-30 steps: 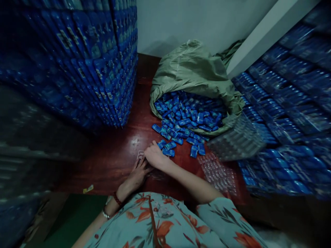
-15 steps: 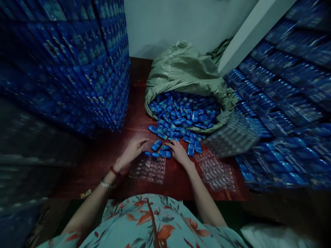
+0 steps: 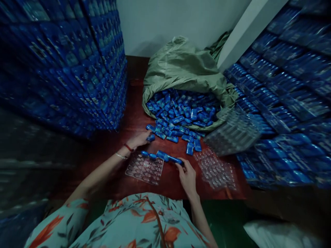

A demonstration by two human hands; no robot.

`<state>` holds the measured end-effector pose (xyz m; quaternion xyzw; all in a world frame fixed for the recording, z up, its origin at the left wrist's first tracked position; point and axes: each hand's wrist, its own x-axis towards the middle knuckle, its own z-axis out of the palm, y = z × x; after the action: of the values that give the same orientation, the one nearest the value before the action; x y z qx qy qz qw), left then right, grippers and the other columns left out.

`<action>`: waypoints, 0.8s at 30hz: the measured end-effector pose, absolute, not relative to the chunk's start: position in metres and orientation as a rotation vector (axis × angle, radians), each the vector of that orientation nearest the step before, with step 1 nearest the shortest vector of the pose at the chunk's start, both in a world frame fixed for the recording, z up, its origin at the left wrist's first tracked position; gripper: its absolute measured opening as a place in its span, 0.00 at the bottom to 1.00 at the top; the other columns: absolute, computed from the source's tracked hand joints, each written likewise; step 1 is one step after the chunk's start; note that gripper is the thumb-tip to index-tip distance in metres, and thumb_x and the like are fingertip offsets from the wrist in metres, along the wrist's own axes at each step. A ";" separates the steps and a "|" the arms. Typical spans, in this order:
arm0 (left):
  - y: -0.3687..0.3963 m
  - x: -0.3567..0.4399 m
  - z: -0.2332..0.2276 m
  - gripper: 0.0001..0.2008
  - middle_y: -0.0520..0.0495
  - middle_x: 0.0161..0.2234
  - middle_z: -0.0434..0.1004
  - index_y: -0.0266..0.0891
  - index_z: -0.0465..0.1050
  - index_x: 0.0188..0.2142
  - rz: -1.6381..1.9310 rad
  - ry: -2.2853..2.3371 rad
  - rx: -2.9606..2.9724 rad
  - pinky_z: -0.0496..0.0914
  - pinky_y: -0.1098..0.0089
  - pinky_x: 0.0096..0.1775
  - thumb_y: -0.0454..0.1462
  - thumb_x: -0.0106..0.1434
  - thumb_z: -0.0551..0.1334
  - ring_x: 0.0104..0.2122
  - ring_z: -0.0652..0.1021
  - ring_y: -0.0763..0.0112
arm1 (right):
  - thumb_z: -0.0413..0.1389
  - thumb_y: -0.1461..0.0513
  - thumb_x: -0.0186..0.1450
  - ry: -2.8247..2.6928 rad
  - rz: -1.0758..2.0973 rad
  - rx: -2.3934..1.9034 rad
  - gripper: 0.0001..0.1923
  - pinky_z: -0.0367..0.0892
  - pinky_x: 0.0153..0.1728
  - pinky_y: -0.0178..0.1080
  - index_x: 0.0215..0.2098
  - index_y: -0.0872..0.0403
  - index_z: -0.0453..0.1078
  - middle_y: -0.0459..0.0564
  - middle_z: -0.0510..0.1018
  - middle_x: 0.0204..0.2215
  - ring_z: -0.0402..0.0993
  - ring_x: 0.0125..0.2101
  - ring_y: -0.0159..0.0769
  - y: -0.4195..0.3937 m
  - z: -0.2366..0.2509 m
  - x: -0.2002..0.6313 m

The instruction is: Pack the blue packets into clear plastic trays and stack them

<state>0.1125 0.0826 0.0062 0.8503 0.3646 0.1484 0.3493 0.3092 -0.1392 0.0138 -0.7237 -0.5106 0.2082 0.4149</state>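
Note:
My left hand (image 3: 139,140) is closed on a small blue packet (image 3: 151,138), close to the loose packets in front of the sack. Between the fingers and thumb of my right hand (image 3: 187,175) is another blue packet (image 3: 175,159), held at the right of the tray's far edge. A clear plastic tray (image 3: 144,168) with rows of moulded pockets lies on the red table below my hands. Two blue packets (image 3: 152,156) rest along its far edge. One more blue packet (image 3: 162,155) is at its far right corner, touching or almost touching the packet in my right hand.
A green woven sack (image 3: 178,65) spills many blue packets (image 3: 178,119) onto the table (image 3: 129,120). Clear trays (image 3: 217,168) lie at the right, and a tilted stack of trays (image 3: 232,136) leans beside the sack. Tall stacks of packed blue trays (image 3: 103,75) rise on both sides.
My left hand has moved forward and now holds a packet by the pile. My right hand has come back and turned, with a packet in its fingers; the loose packets between the hands have shifted.

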 end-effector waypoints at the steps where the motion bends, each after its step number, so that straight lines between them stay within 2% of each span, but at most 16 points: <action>1: 0.079 0.098 0.008 0.22 0.44 0.39 0.77 0.35 0.66 0.47 0.402 0.973 2.180 0.69 0.69 0.40 0.38 0.52 0.63 0.37 0.76 0.65 | 0.49 0.57 0.65 -1.322 0.547 -1.788 0.13 0.70 0.37 0.38 0.45 0.53 0.68 0.53 0.75 0.40 0.73 0.39 0.38 -0.143 0.018 0.303; 4: 0.058 0.047 0.013 0.20 0.44 0.44 0.75 0.36 0.66 0.48 0.514 1.162 2.024 0.68 0.65 0.45 0.44 0.58 0.59 0.43 0.75 0.62 | 0.49 0.60 0.66 -1.494 0.585 -1.683 0.13 0.68 0.44 0.39 0.47 0.51 0.67 0.51 0.76 0.41 0.73 0.41 0.36 -0.144 0.024 0.283; 9: -0.014 -0.016 0.020 0.20 0.43 0.42 0.75 0.37 0.71 0.45 0.614 1.377 1.814 0.68 0.63 0.45 0.48 0.59 0.59 0.42 0.75 0.61 | 0.45 0.65 0.67 -1.865 0.557 -1.555 0.15 0.66 0.48 0.40 0.50 0.54 0.66 0.54 0.74 0.42 0.70 0.46 0.37 -0.124 0.015 0.262; 14: -0.072 0.002 0.024 0.17 0.45 0.41 0.74 0.39 0.69 0.48 0.649 1.335 1.843 0.69 0.66 0.41 0.44 0.62 0.58 0.39 0.74 0.65 | 0.44 0.73 0.62 -2.238 0.464 -1.665 0.21 0.67 0.45 0.41 0.51 0.55 0.65 0.55 0.72 0.40 0.70 0.42 0.39 -0.106 0.025 0.259; 18: -0.077 0.033 0.024 0.11 0.45 0.39 0.73 0.39 0.68 0.45 0.727 1.363 2.050 0.68 0.65 0.40 0.40 0.65 0.56 0.38 0.72 0.65 | 0.46 0.74 0.60 -2.474 0.476 -1.749 0.23 0.65 0.46 0.41 0.51 0.55 0.64 0.55 0.71 0.41 0.68 0.44 0.39 -0.097 0.047 0.255; 20: -0.071 0.042 0.025 0.10 0.43 0.40 0.73 0.39 0.68 0.45 0.635 1.371 2.260 0.67 0.62 0.42 0.36 0.66 0.53 0.40 0.71 0.63 | 0.45 0.74 0.62 -2.546 0.487 -1.777 0.22 0.64 0.46 0.40 0.51 0.55 0.64 0.55 0.71 0.42 0.67 0.45 0.39 -0.093 0.057 0.252; 24: -0.059 0.050 0.026 0.15 0.41 0.46 0.70 0.38 0.66 0.50 0.370 1.207 2.580 0.66 0.60 0.45 0.29 0.65 0.50 0.44 0.68 0.60 | 0.44 0.72 0.65 -2.649 0.487 -1.757 0.17 0.63 0.45 0.40 0.48 0.54 0.65 0.54 0.71 0.42 0.68 0.45 0.39 -0.085 0.073 0.247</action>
<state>0.0498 -0.0592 0.0259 0.8901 0.4165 0.1276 0.1344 0.2468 -0.0847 0.0732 -0.5460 -0.8232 0.1513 -0.0369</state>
